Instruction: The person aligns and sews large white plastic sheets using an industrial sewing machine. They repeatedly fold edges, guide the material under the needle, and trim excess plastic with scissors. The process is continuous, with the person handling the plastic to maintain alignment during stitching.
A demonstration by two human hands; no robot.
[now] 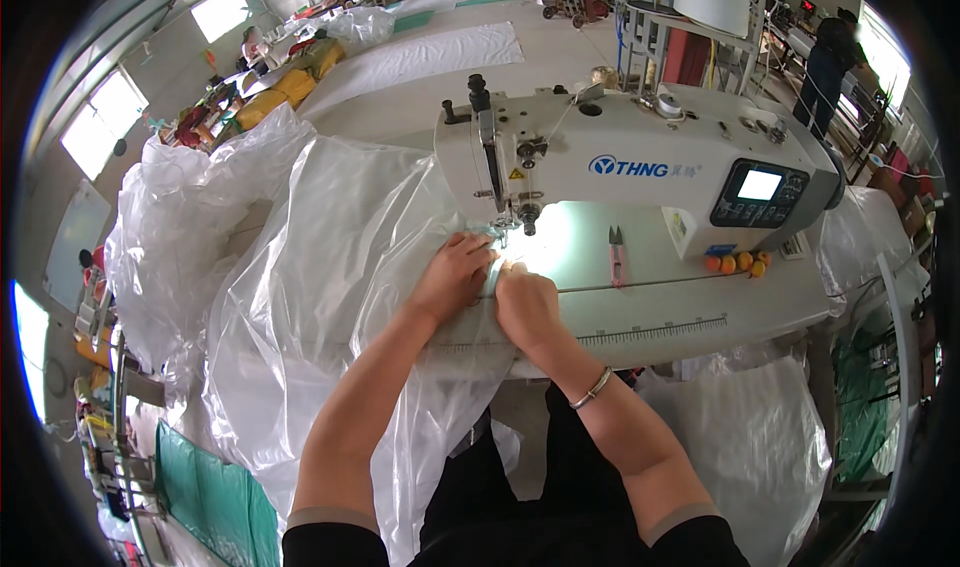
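Clear plastic sheeting (330, 227) lies in folds over the left of the sewing machine's table and hangs down at the front. My left hand (455, 272) bears on its right edge just left of the needle, fingers together and closed on the film. Close beside it, my right hand (527, 305) is curled in a pinch on the same edge, nearer to me. The white sewing machine (560, 147) stands over both hands, its needle area (505, 227) right beyond my fingertips. Its lamp washes out the surface there. What lies under my fingers is hidden.
Pink-handled thread snips (616, 257) and several small orange fruits (740, 262) lie on the table to the right. A ruler scale (655, 329) runs along its front. More plastic sheeting (745, 447) hangs at the lower right. A person (828, 62) stands at the far right.
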